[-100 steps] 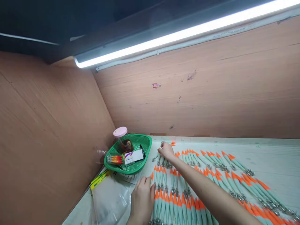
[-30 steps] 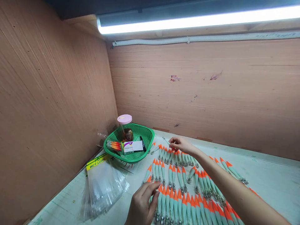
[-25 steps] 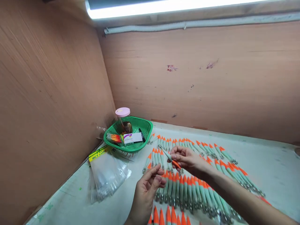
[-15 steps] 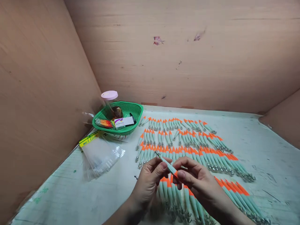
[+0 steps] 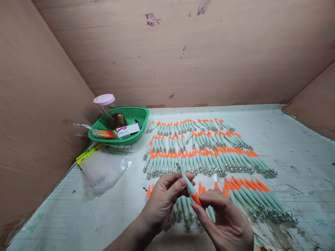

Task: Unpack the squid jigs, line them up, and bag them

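Note:
A pale green squid jig (image 5: 188, 185) with an orange nose lies slantwise between my hands, its hook crown up at the far end. My left hand (image 5: 166, 197) pinches its green body between thumb and fingers. At the orange end, my right hand (image 5: 226, 218) has thumb and forefinger closed about the tip. Below and behind my hands lie more such jigs (image 5: 258, 198) in a near row, partly hidden by the hands. Farther back, several rows of the same jigs (image 5: 167, 159) lie with orange ends away from me and hooks towards me.
At the left back stands a green basket (image 5: 136, 111) holding a pink-lidded jar (image 5: 104, 100), a white card (image 5: 128, 130) and red-yellow packed lures (image 5: 103, 134). In front of it lie clear plastic bags (image 5: 102, 170) with yellow headers. Wooden panels (image 5: 209, 62) wall the table.
The view has shifted, so the table things sit farther left and higher. My right hand has turned, its fingers now pinching the jig's orange end from below right. The left hand keeps its hold.

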`<action>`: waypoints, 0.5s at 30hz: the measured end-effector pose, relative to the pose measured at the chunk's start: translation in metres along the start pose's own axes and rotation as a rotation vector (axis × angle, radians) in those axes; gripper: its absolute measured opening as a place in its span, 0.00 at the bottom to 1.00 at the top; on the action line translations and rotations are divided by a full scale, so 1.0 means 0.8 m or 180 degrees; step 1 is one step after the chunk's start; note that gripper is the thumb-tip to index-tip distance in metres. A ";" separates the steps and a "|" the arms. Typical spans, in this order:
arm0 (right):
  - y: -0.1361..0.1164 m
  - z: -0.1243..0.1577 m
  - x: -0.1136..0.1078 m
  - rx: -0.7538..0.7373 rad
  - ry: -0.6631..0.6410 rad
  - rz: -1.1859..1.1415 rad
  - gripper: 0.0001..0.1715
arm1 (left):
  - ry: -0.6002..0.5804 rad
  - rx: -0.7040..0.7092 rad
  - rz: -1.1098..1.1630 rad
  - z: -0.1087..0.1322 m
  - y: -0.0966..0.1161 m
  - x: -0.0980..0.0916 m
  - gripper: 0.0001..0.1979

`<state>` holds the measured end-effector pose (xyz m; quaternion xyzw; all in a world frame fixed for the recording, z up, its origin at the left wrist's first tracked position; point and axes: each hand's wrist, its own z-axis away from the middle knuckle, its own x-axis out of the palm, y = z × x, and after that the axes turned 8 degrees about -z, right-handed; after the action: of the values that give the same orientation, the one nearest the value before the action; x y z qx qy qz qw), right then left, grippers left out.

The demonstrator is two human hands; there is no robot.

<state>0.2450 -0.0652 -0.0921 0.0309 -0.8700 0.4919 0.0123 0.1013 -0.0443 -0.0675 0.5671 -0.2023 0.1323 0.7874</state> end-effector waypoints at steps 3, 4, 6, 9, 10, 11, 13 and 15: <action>0.000 0.001 -0.001 0.0038 0.0117 0.0010 0.13 | 0.0101 -0.0054 -0.0045 -0.001 -0.002 -0.001 0.15; 0.000 0.002 -0.001 0.0050 0.0138 0.0017 0.13 | 0.0128 -0.0070 -0.0053 -0.002 -0.002 -0.001 0.15; 0.000 0.004 -0.001 0.0074 0.0143 0.0036 0.14 | 0.0169 -0.0104 -0.0076 -0.003 -0.003 -0.002 0.15; 0.001 0.005 0.000 0.0399 0.0179 -0.0091 0.11 | 0.0230 -0.0079 -0.0160 -0.004 -0.005 -0.002 0.14; 0.001 0.004 -0.001 0.0695 0.0210 -0.0251 0.08 | 0.0246 -0.0057 -0.0204 -0.004 -0.005 -0.002 0.14; 0.001 0.002 -0.001 0.1058 0.0227 -0.0479 0.06 | 0.0249 -0.0042 -0.0260 -0.004 -0.005 -0.002 0.13; 0.002 -0.002 -0.003 0.1803 0.0220 -0.1062 0.06 | 0.0224 -0.0052 -0.0394 -0.004 -0.005 -0.003 0.12; 0.001 -0.006 -0.006 0.2282 0.0177 -0.1570 0.09 | 0.0165 -0.0089 -0.0538 -0.004 -0.005 -0.003 0.11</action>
<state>0.2496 -0.0603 -0.0908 0.2270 -0.6101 0.7458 0.1414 0.1013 -0.0427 -0.0725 0.5675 -0.1351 0.0772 0.8086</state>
